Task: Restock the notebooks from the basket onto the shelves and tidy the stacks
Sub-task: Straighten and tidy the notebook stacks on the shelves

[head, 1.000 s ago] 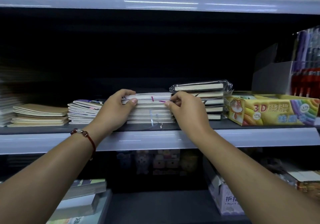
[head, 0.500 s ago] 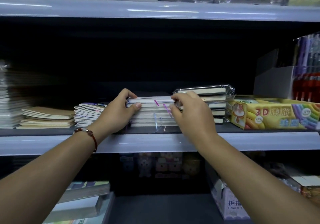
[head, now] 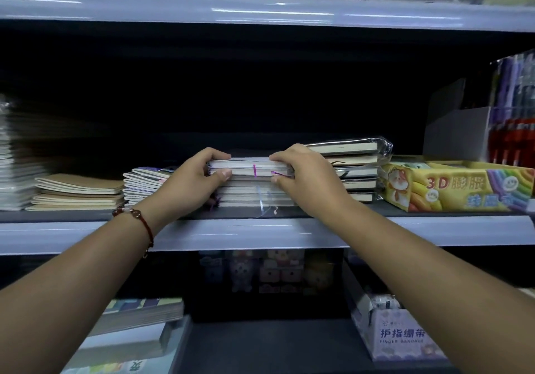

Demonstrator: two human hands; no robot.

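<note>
A stack of notebooks (head: 252, 188) with purple and pale ribbon markers sits in the middle of the grey shelf (head: 260, 233). My left hand (head: 191, 184) grips the top notebooks at their left end, fingers over the top and thumb on the front edge. At the right end my right hand (head: 307, 179) pinches the same top notebooks, fingers on top and thumb below. The basket is out of sight.
Left of the stack lie striped notebooks (head: 144, 184), brown-cover notebooks (head: 78, 192) and a tall pale pile (head: 14, 168). Plastic-wrapped notebooks (head: 356, 168) stand right of it, then a yellow 3D box (head: 457, 185) and pens (head: 512, 118). More stock sits on the shelves above and below.
Both hands have shifted from the stack's sides up onto its top notebooks, fingers now over the top cover. The view has tilted slightly upward.
</note>
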